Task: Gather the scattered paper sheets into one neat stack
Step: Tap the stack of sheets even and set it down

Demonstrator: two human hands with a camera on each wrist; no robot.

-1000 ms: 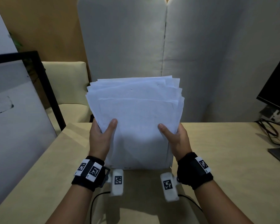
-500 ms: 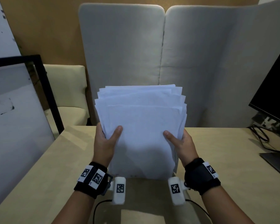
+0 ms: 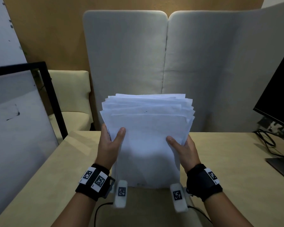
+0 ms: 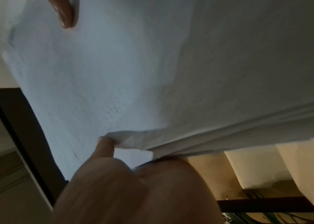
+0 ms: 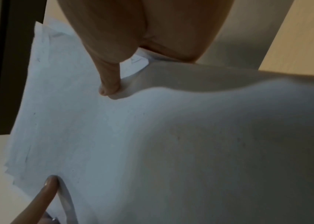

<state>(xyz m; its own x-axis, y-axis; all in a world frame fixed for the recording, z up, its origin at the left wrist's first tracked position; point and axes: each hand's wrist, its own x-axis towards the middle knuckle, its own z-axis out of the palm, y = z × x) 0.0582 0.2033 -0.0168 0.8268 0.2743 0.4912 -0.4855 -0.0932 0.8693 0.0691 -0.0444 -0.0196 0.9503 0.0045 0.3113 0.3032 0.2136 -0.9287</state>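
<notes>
I am looking across a wide tan surface with grey padded panels rising at twelve o'clock and a dark monitor standing at three o'clock. Dead centre, I am holding the paper stack upright, its lower edge resting on or just above the surface; I cannot tell which. The top edges are fanning out unevenly, so I judge the gathering done and the squaring step in hand. The left hand is gripping the nine o'clock edge, thumb lying on the front sheet and the other fingers hidden behind; the right hand is doing the same at three o'clock. Next I reckon the grip needs loosening enough for the sheets to slide, then tapping the lower edge down and pressing the sides inward. The head view is showing the ragged top, which neither wrist view reveals. The left wrist view is showing the thumb pinching and crumpling the front sheet, and the right wrist view a matching dent under the right thumb.
</notes>
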